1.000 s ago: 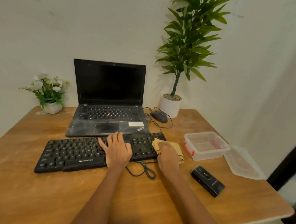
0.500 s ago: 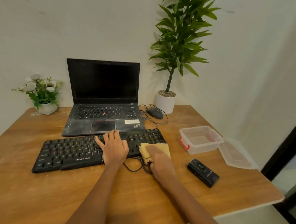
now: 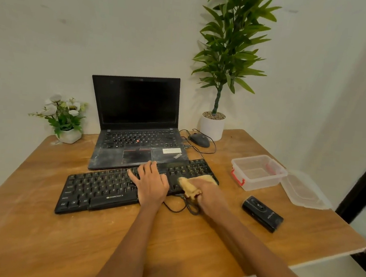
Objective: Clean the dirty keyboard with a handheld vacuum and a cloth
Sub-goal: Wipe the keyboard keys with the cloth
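Left hand (image 3: 151, 185) flat on the keyboard (image 3: 106, 186), fingers straight, gripping nothing. Right hand (image 3: 209, 196) clutching the cloth (image 3: 192, 187) at the keyboard's right end. Handheld vacuum (image 3: 262, 213) lying right of the keyboard, untouched.

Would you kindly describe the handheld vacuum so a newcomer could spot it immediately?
Start at the wooden table and look toward its right edge. In front of the clear plastic box lies the handheld vacuum, untouched. It is the only small black brick-shaped object there, flat and angled.
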